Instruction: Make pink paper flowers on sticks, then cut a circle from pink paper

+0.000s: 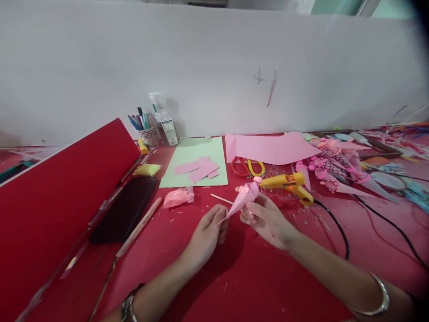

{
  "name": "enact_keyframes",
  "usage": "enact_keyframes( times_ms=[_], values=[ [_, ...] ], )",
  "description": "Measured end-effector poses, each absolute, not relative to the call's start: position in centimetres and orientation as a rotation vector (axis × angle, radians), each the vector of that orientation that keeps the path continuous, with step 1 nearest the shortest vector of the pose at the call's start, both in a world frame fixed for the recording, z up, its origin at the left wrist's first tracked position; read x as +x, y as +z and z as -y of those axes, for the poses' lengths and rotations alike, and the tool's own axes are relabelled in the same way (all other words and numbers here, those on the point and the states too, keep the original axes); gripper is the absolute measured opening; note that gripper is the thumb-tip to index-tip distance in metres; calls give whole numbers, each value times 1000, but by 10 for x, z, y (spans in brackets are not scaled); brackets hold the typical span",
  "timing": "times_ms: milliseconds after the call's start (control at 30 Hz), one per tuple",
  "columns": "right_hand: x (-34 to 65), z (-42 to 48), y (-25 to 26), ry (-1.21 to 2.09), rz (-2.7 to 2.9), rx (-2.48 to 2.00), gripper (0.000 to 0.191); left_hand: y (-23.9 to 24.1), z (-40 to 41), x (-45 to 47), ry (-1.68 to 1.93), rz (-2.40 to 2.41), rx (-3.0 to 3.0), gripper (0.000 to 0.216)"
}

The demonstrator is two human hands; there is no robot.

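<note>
Both my hands hold a small pink paper cone (244, 200) above the red table (254, 277). My left hand (208, 232) is closed and pinches the cone's pointed tip. My right hand (268, 220) is closed around the cone's wider end, where small pink balls sit at the mouth. A yellow glue gun (288, 184) lies just beyond my right hand, with its black cord (335, 223) running back to the right. A thin wooden stick (221, 199) lies on the table behind the cone.
A lump of pink clay in plastic (178, 197) lies left of the hands. A green sheet (197, 163) with pink scraps, scissors (248, 167), pink paper (268, 147), a pen cup (147, 132), a black phone (124, 208), red card (60, 192) and finished cones (335, 170) surround them.
</note>
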State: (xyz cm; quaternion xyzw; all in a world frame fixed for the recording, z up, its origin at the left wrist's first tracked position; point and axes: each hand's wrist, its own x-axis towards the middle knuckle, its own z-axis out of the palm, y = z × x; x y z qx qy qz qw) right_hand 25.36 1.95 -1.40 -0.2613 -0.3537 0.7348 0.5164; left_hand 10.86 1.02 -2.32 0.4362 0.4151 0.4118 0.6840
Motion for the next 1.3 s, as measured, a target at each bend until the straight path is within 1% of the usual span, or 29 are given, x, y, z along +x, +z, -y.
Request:
enact_keyframes(
  times_ms=[67,133,200,267,467,667,767,867,900,1033,1133,1200,1233,1300],
  values=[
    [254,-19,-13,1760,860,-641,21,-22,-10,108,947,-892,902,10],
    [254,-19,-13,1755,877,-649,17,-20,-10,108,975,-875,847,5],
    [255,-19,-14,1752,900,-636,11,-19,-10,107,1009,-881,817,11],
    [255,-19,-15,1749,927,-622,9,-19,-11,106,1048,-897,809,18],
    [254,-19,-16,1745,950,-674,14,-20,-13,104,1058,-1094,841,21],
    [254,-19,-16,1756,971,-661,15,-20,-11,105,1051,-1138,833,33],
    [254,-18,-16,1766,985,-638,17,-18,-12,105,1074,-1085,805,29],
    [254,-18,-16,1760,990,-648,19,-19,-15,104,1115,-1029,812,12],
    [254,-18,-16,1755,992,-654,18,-20,-16,103,1122,-1019,823,11],
    [253,-18,-16,1747,990,-667,15,-25,-18,103,1101,-985,867,19],
    [253,-18,-16,1749,984,-685,17,-25,-17,104,1109,-941,833,18],
    [253,-18,-16,1750,985,-690,17,-22,-16,105,1120,-938,804,13],
    [254,-18,-16,1750,985,-690,18,-20,-15,105,1116,-946,798,15],
    [254,-18,-17,1751,987,-683,18,-18,-14,105,1095,-980,800,25]
  ],
)
